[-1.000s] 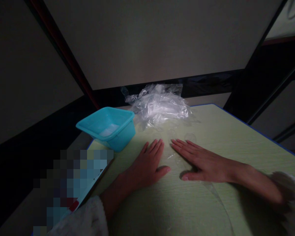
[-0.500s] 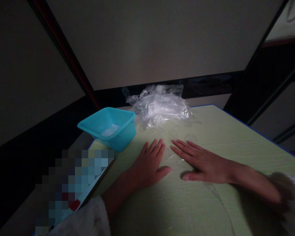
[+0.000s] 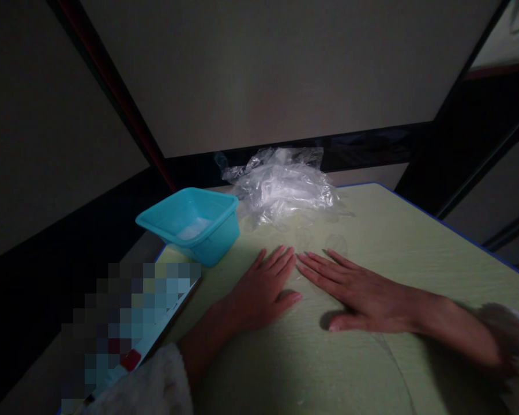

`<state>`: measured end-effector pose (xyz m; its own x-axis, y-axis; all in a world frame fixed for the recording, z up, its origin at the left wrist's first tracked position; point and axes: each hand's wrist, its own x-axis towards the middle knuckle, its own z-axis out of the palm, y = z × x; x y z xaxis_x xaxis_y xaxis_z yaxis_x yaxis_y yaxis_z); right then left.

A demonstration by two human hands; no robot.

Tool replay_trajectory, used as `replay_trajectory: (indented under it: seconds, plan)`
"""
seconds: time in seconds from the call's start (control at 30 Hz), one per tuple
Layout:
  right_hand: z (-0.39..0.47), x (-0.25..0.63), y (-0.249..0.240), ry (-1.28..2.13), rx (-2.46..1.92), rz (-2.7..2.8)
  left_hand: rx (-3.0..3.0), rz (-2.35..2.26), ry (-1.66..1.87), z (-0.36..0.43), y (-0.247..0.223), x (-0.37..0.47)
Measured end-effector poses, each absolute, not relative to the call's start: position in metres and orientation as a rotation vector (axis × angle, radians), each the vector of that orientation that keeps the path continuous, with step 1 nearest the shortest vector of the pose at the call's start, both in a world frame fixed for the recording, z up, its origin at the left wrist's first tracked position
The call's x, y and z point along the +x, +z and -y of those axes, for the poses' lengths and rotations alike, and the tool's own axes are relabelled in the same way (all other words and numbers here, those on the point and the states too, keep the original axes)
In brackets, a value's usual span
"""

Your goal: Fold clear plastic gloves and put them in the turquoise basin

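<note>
My left hand lies flat on the pale green table, its fingers stretched toward the far side. Opposite it, my right hand is also flat with fingers extended, pointing left. The fingertips of both hands nearly meet. Under and around them lies a thin clear plastic sheet, visible mainly by a curved edge near my right wrist and faint round marks beyond the fingers. How far it reaches under my hands I cannot tell.
A turquoise plastic basin with something white inside stands at the table's far left. Crumpled clear plastic bags lie at the back edge, near the wall panel. A blurred-out flat item rests along the left side.
My right hand has shifted slightly, its fingertips now closer to my left hand's. My left hand's fingers have moved a little to the right.
</note>
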<state>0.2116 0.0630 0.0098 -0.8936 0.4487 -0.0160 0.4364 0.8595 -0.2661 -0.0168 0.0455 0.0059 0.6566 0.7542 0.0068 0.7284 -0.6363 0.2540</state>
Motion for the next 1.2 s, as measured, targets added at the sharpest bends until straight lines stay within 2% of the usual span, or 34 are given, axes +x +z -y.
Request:
replay_trajectory:
  seconds: [0.33,0.5,0.83,0.97,1.2]
  plan:
    - [-0.084,0.248,0.033,0.400,-0.998,2.643,2.643,-1.087,0.262,-0.046,0.007,-0.021]
    - [-0.088,0.249,0.031,0.322,-0.986,2.714,2.724,-0.815,0.248,-0.044,0.011,-0.019]
    - [-0.087,0.245,0.033,0.290,-0.958,2.754,2.727,-0.756,0.186,-0.042,0.007,-0.015]
    - [-0.072,0.234,0.044,0.409,-0.873,2.722,2.719,-0.752,0.210,-0.042,0.007,-0.015]
    - [-0.035,0.209,0.049,0.888,-0.449,2.919,2.609,-0.786,0.463,-0.043,0.006,-0.017]
